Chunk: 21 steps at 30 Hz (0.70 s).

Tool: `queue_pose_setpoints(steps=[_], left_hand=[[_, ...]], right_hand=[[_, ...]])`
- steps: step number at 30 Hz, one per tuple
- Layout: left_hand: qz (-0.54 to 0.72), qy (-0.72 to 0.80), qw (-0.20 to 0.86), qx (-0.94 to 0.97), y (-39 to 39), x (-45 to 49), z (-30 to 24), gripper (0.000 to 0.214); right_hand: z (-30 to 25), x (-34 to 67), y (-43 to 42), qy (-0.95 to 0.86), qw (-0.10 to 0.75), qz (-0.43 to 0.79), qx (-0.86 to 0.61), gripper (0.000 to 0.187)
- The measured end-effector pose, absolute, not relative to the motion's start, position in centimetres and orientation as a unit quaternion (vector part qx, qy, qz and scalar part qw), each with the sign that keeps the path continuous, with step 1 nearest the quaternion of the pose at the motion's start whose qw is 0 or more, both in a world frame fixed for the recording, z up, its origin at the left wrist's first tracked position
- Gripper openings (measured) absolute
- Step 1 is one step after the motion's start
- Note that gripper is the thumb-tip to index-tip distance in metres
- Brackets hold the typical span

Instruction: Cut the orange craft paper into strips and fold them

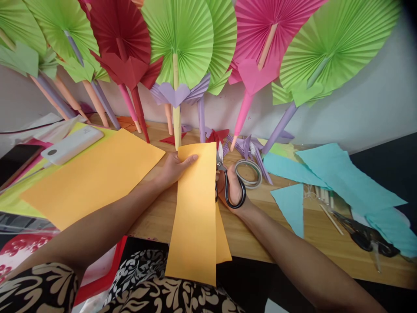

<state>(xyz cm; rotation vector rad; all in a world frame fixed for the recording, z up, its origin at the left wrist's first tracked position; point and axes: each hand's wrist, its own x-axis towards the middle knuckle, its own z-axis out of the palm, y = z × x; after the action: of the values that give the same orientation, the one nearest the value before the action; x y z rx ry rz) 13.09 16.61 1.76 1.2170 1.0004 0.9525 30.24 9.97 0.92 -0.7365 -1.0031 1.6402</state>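
My left hand (174, 169) grips the upper left edge of an orange paper strip (196, 213), its thumb lying on the front face. The strip hangs down over the table edge towards my lap. In my right hand (233, 189) is a pair of black-handled scissors (235, 201), with fingers through the handles. The blades stand at the strip's upper right edge, and part of them is hidden by the paper. Behind the strip, a second orange piece (223, 243) shows at the lower right. Whether it is joined to the strip I cannot tell.
Pleated paper fans (177, 43) on rolled handles lean along the wall. Orange sheets (97, 174), a white power bank (73, 144) and a phone (19, 165) lie left. A tape roll (249, 174), turquoise paper (348, 174) and other scissors (365, 239) lie right on the wooden table (260, 226).
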Motion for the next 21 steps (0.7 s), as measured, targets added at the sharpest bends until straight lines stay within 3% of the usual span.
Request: queue_pose_setpoints(steps=[21], left_hand=[[0.402, 0.433, 0.594, 0.547, 16.86, 13.09, 1.57, 0.053]], right_hand=[[1.13, 30.58, 10.29, -0.433, 0.514, 0.646, -0.362, 0.078]])
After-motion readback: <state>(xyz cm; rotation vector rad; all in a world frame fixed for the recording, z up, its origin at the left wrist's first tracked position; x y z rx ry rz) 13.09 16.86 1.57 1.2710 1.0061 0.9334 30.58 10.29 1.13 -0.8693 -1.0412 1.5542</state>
